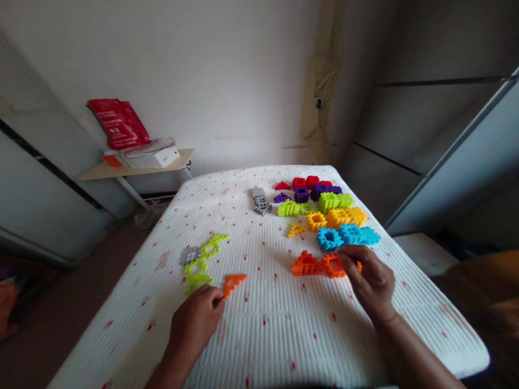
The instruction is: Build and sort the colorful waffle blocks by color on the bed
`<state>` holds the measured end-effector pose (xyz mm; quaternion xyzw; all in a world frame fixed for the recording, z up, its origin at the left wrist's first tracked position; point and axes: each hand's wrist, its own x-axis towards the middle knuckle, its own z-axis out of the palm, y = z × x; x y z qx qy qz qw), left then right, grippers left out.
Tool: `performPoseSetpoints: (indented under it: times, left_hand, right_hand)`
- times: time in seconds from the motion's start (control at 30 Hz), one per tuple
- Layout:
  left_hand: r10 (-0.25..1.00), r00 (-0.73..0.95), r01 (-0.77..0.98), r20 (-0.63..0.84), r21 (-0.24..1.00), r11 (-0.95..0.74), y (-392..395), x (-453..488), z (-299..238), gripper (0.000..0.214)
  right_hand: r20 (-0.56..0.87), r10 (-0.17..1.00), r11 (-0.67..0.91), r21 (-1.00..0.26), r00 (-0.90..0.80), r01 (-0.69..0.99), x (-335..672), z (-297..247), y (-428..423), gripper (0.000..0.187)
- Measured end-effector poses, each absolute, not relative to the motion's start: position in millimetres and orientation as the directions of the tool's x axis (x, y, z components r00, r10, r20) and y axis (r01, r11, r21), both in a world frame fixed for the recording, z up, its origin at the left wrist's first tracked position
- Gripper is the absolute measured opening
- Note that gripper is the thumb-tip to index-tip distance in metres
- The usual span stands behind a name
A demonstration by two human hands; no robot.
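Head view looks down at a bed (275, 335) with a white bumpy cover and little red spots. Two bare hands are at the near side of it.

The left hand (194, 324) is at about 7 o'clock on the bed. Its fingertips (219, 300) touch the low end of an orange triangle piece (233, 283). The grip looks light, and I cannot tell if the hand is really holding the piece or just touching it.

The right hand (371, 281) is at about 4 o'clock. Its fingers (348, 259) curl down over an orange square piece (333, 266), which sits right next to an orange block (306, 266). Part of the piece is hidden under the hand, so I cannot tell if the grip is tight.

Toy pieces lie in color groups from 12 to 3 o'clock: red blocks (304, 182), purple blocks (314, 192), green blocks (324, 204), yellow blocks (336, 219) and blue blocks (344, 236). A gray piece (261, 201) lies at 12 o'clock. At 9 o'clock, lime green pieces (200, 265) lie beside a small gray piece (188, 255).

Past the bed, a shelf (121, 170) holds a white box (160, 158) and a red bag (118, 124).
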<state>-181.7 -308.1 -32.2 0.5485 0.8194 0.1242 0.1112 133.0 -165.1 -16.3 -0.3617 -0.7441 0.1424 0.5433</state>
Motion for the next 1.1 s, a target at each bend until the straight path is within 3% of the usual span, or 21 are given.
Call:
performPoseSetpoints:
  times: [0.07, 0.17, 0.27, 0.4, 0.6, 1.1]
  left_hand:
    - [0.953, -0.300, 0.874, 0.043, 0.413, 0.256, -301, -180, -30, 0.013]
    - [0.944, -0.156, 0.874, 0.289, 0.487, -0.005, -284, -166, -18, 0.010]
    - [0.874, -0.008, 0.848, 0.485, 0.466, -0.251, -263, -142, -2, 0.009]
    - [0.811, 0.121, 0.815, 0.573, 0.409, -0.410, -235, -111, 11, 0.007]
    - [0.802, 0.165, 0.789, 0.574, 0.411, -0.456, -216, -89, 5, 0.010]
    - [0.888, 0.126, 0.811, 0.443, 0.469, -0.349, -212, -83, -5, 0.011]
  right_hand:
    - [0.688, 0.711, 0.684, -0.631, -0.143, 0.366, 133, -14, -162, 0.007]
    - [0.670, 0.724, 0.677, -0.645, -0.164, 0.356, 133, -8, -160, 0.006]
    - [0.662, 0.717, 0.691, -0.634, -0.217, 0.348, 130, -2, -162, 0.007]
    - [0.643, 0.682, 0.732, -0.598, -0.349, 0.327, 128, 3, -163, 0.009]
    - [0.645, 0.634, 0.773, -0.549, -0.427, 0.319, 125, -2, -162, 0.010]
    - [0.683, 0.560, 0.827, -0.426, -0.469, 0.368, 123, -14, -161, 0.005]
